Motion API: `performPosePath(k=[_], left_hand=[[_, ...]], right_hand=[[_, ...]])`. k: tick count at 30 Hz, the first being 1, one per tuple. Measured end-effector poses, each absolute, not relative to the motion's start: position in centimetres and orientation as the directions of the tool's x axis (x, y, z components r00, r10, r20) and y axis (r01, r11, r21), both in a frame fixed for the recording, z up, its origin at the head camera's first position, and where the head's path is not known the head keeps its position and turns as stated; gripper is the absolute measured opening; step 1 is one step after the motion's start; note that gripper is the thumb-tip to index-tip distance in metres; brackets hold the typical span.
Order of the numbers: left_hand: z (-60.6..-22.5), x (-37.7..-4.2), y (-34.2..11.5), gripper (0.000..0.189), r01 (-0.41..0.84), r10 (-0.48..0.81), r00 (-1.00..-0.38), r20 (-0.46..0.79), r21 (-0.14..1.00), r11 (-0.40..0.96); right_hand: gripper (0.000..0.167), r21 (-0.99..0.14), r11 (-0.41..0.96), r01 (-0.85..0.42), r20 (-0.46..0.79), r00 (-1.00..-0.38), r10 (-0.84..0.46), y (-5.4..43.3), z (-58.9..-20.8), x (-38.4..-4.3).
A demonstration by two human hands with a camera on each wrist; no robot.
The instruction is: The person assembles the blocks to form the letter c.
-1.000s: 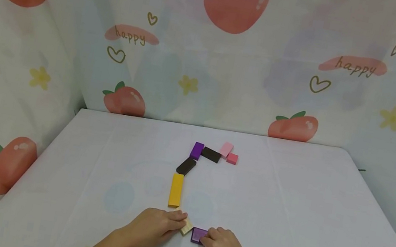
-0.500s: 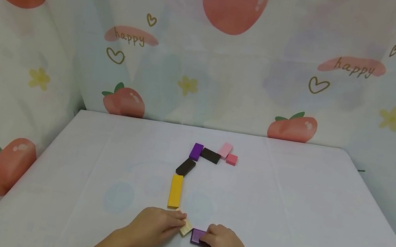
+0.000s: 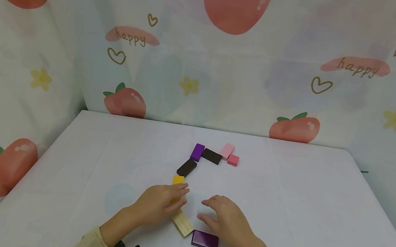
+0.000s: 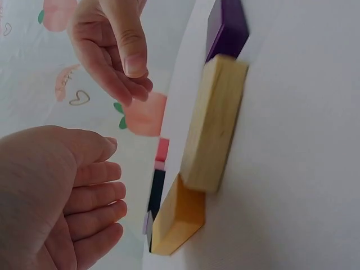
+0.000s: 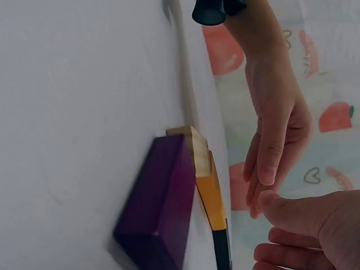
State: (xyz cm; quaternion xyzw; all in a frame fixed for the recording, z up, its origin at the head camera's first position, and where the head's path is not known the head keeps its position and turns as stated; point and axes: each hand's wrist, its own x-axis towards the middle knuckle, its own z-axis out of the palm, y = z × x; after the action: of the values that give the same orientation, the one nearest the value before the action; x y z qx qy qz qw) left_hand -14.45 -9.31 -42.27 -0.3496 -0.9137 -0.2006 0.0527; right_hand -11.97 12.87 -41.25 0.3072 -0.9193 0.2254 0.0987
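My left hand [image 3: 158,202] hovers over the yellow block [image 3: 178,179], hiding part of it in the head view. Its fingers are loosely bent and hold nothing. To its right, my right hand [image 3: 230,222] is raised off the table with thumb and fingers apart, also holding nothing. Below it lies a dark purple block [image 3: 205,240], whose left end meets or nearly meets the corner of a pale wooden block [image 3: 183,223]. The wooden block slants up to the yellow one; in the left wrist view the wooden [image 4: 216,124] and yellow [image 4: 177,216] blocks appear to touch.
Beyond the yellow block the line bends on through a black block [image 3: 187,168], a violet block [image 3: 197,152], another black block [image 3: 212,156], a light pink block [image 3: 226,150] and a small pink block [image 3: 233,160]. A printed cloth wall [image 3: 229,80] stands behind the white table [image 3: 305,213].
My right hand has let go of the dark purple block and risen away from it. My left hand has lifted off the wooden block and moved up over the yellow one.
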Motion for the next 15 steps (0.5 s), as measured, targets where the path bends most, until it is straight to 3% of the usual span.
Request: performPosePath(k=[7,15], left_hand=[[-41.7,-16.5,-9.1,0.039,0.627,0.595,-0.779,0.198,0.247,0.738],[-42.5,-19.3,-9.0,0.041,0.569,0.565,-0.819,0.097,0.261,0.78]], right_hand=[[0.028,-0.365,0.73,-0.578,0.306,-0.815,-0.492,12.6,-40.5,-14.8],[0.026,-0.367,0.769,-0.523,0.292,-0.85,-0.439,12.6,-40.3,-18.1]])
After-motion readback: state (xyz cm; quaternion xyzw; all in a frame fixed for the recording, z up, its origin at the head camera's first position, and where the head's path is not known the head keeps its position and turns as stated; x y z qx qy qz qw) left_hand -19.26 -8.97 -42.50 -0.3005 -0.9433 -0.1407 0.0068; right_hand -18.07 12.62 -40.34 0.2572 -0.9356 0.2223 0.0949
